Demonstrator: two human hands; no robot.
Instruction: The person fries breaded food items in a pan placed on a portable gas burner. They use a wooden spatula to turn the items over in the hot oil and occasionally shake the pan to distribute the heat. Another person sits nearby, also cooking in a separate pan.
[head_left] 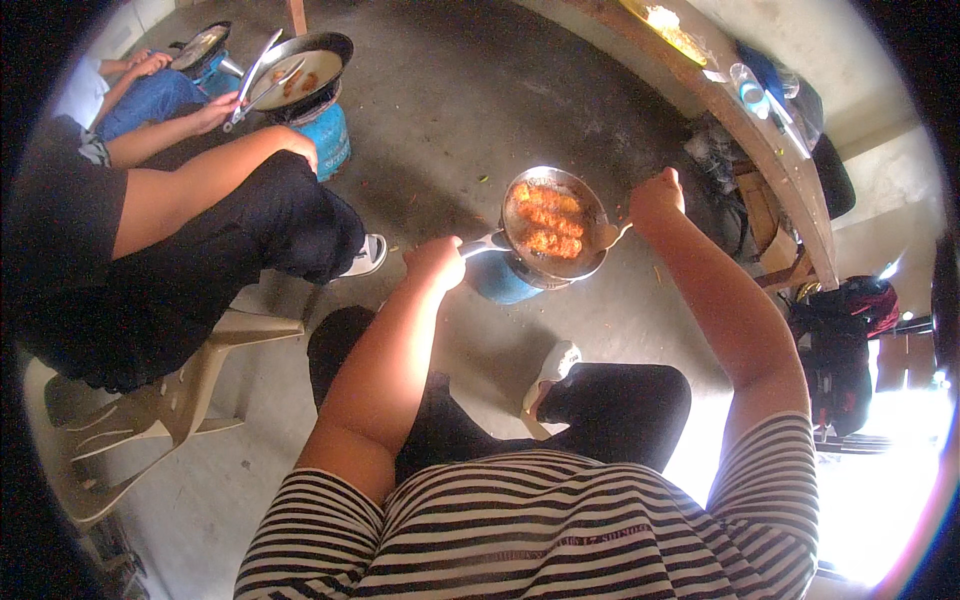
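My left hand (436,263) is closed around the handle (484,244) of a frying pan (590,205). Orange-brown breaded pieces (550,220) lie side by side in the pan, with a little oil around them. Beneath it stands a small blue gas cylinder (503,281) that carries the burner. To the right, my right hand (657,196) grips the handle of a spatula (609,236), whose head is at the pan's right rim. The spatula's handle is mostly hidden by my fingers.
At left, a seated person holds metal tongs (256,75) over a larger pan (335,46) on a blue cylinder (328,133). Another person sits beyond by a pan. A plastic chair (190,385) stands left. A wooden table (790,190) curves along the right, with a bottle (750,92) on it.
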